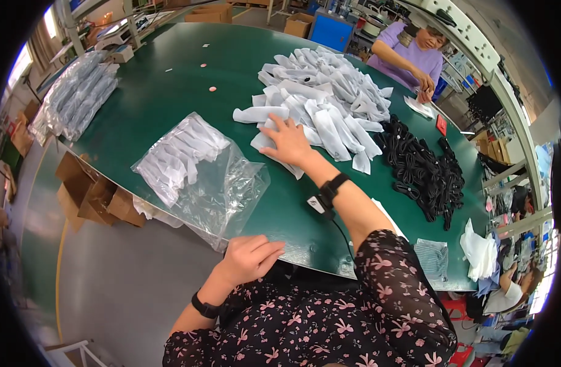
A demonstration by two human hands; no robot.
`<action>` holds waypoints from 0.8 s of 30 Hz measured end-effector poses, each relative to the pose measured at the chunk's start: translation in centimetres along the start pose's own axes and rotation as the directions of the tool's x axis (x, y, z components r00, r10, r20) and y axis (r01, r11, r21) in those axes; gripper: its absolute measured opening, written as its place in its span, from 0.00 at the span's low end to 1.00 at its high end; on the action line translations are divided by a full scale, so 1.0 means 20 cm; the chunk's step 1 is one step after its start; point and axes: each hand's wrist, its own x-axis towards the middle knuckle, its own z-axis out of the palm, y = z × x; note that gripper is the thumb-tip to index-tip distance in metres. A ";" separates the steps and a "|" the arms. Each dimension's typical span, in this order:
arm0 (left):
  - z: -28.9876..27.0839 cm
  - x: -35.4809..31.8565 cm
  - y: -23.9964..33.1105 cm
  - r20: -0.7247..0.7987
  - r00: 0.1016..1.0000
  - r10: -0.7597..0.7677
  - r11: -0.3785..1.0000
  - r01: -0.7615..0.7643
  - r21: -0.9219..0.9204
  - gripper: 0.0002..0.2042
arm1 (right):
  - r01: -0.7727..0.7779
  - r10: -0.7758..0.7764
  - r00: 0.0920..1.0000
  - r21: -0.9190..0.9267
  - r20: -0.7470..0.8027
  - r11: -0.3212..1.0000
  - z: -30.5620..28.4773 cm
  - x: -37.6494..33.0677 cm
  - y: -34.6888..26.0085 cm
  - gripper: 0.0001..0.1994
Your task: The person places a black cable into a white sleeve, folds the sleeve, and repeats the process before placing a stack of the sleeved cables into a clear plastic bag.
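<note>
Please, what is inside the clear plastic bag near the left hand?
The clear plastic bag holds slim white items, bunched at its far-left side; the green table shows through its looser part. Anything inside or beneath those items is hidden.

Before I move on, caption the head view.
Right hand on heaped slim white packets, left hand curled near a partly filled clear plastic bag.

Glossy, crinkled clear plastic bag [228, 189]; matt white packets [330, 127]; smooth green tabletop [164, 92]
</note>
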 end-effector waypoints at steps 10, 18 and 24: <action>0.11 0.00 0.01 0.044 0.990 -0.132 0.991 0.133 -0.011 0.04 | 0.002 -0.009 0.985 0.045 0.174 0.999 -0.22 -0.36 -0.14 0.12; 0.16 0.09 -0.01 0.114 0.949 -0.294 0.949 0.304 -0.084 0.09 | -0.339 0.367 0.929 0.511 0.048 0.790 -0.58 -0.41 -0.05 0.03; 0.18 0.32 0.07 -0.213 0.968 -0.130 0.970 0.169 0.176 0.27 | -0.481 0.674 0.666 0.874 0.319 0.062 -0.60 -0.60 -0.06 0.06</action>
